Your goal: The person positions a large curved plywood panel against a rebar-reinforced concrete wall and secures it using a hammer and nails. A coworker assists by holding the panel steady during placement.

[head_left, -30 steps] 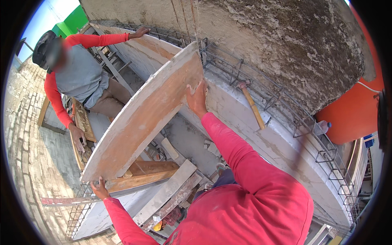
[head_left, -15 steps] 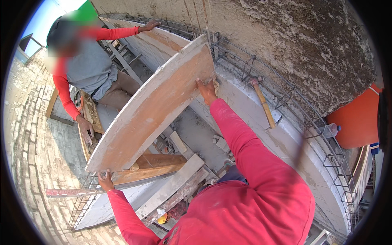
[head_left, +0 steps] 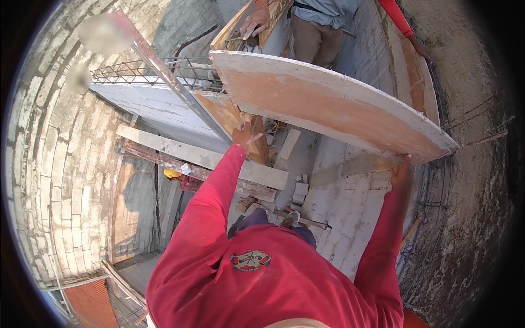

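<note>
Curved panel, 1: white-rimmed, orange-brown board, spread beyond both sets of fingers; its lower edge met the right fingertips, and its left end stood just past the left ones.
Right hand, 1: fingertips at that lower edge, near the panel's right end; from my remote seat I could not tell a firm grip from a simple brace.
Left hand, 1: fingers spread wide, nothing seen in them, just short of the panel's left end; contact with the timber beside them I could not confirm.
Handling, my judgement: the long board called for support near both ends, so I rated the left side the weaker; a palm under that edge would have shared the load and checked any twist.
Caution, my judgement: the rim looked rough and chalky, so I favoured flat fingers, slow pressure and thumbs clear of pinch points.
Container, 1: open timber-sided frame, beyond the left fingers and past the panel; 1 co-worker's hand was at it, and its contents I could not make out.
Loose stock: pale blocks, between the 2 hands and lower than the fingers, on the floor, in no container.
</note>
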A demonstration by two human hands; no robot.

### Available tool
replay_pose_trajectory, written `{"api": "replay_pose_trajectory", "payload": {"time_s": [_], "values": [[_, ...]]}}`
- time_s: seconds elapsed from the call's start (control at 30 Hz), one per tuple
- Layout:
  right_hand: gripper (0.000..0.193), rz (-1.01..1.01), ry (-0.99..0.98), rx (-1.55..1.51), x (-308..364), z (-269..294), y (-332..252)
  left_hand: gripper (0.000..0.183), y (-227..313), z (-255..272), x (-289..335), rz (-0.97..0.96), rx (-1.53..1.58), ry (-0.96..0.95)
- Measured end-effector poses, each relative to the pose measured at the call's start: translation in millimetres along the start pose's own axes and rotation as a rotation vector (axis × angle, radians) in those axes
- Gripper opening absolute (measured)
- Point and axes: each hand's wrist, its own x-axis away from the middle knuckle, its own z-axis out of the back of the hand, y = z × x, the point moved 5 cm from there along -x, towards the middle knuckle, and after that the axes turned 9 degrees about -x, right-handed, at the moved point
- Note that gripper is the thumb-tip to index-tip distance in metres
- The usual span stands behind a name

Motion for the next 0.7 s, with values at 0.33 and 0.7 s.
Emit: {"api": "replay_pose_trajectory", "payload": {"time_s": [0.33,0.7], "values": [[0.088,0.011,-0.101,-0.081,-17.3,7.8,4.3,0.051,-28.0,-93.1,7.6,0.069,0.415,-0.215],[0.103,0.302,-0.023,-0.052,2.9,-14.8,28.1,0.036,-37.7,-85.8,-27.5,0.075,0.394,-0.131]]}}
